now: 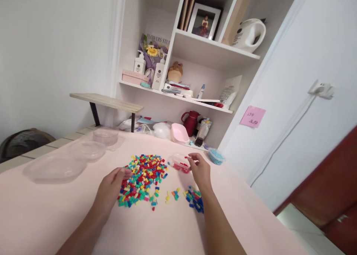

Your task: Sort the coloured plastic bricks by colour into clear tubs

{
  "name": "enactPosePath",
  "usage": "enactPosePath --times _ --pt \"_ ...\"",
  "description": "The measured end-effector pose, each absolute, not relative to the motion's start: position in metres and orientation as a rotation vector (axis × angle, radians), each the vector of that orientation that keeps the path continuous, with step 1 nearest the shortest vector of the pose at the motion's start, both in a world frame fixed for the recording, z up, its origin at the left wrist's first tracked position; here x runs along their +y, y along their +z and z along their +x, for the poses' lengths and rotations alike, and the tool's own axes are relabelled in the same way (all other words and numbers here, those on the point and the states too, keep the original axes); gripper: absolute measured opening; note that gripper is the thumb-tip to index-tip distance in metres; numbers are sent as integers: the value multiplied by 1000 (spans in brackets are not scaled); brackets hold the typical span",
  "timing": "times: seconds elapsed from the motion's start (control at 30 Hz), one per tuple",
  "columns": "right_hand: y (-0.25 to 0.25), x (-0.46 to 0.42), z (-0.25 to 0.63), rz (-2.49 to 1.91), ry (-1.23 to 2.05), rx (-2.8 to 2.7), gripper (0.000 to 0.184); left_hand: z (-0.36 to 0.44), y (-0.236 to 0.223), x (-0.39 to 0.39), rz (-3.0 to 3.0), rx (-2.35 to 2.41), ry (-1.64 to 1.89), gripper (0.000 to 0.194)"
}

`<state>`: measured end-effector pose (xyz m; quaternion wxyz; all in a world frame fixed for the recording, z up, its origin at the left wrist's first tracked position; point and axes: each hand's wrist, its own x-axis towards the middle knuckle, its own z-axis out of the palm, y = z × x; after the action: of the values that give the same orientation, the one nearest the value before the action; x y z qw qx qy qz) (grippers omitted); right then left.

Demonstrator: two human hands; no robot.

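A wide pile of small coloured plastic bricks (147, 173) lies on the pink tabletop. My left hand (113, 182) is at the pile's left edge, thumb and fingers drawn together; whatever they may hold is hidden. Above a clear plastic tub (174, 159) with red bricks (182, 167) inside, my right hand (200, 169) pinches a small red brick (186, 157). A smaller heap of mostly blue and green bricks (194, 199) sits beside my right wrist and is partly covered by it. Between the two heaps are a few loose yellow, orange and blue bricks (175, 194).
Clear plastic containers (55, 167) stand along the table's left side. At the back right is a tub of light blue bits (216, 156). A pink tray (179, 133), a red jug (190, 123) and a bottle (202, 132) line the back, below shelves (206, 47).
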<state>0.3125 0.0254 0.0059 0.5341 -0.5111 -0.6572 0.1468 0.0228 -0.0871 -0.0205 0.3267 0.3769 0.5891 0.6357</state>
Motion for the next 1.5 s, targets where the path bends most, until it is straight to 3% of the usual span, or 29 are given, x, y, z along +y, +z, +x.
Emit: enactPosePath --times 0.13,0.3,0.5,0.7,0.97,1.5 --pt "4 24 310 -1173 370 -1599 36 23 -20 -88 1013 1539 1656 43" --pt "4 10 287 -909 673 -2058 23 23 -19 -88 1029 1550 1656 44" --pt "-3 2 267 -789 617 -2487 20 23 -22 -87 1030 1535 1681 46" --pt "-7 5 269 -875 570 -2529 23 24 -20 -90 1026 1537 1676 43" --pt "-6 0 270 -931 752 -2525 19 22 -23 -87 1024 1534 1676 43" --pt "-3 -4 267 -944 678 -2537 23 21 -23 -87 1019 1537 1655 42"
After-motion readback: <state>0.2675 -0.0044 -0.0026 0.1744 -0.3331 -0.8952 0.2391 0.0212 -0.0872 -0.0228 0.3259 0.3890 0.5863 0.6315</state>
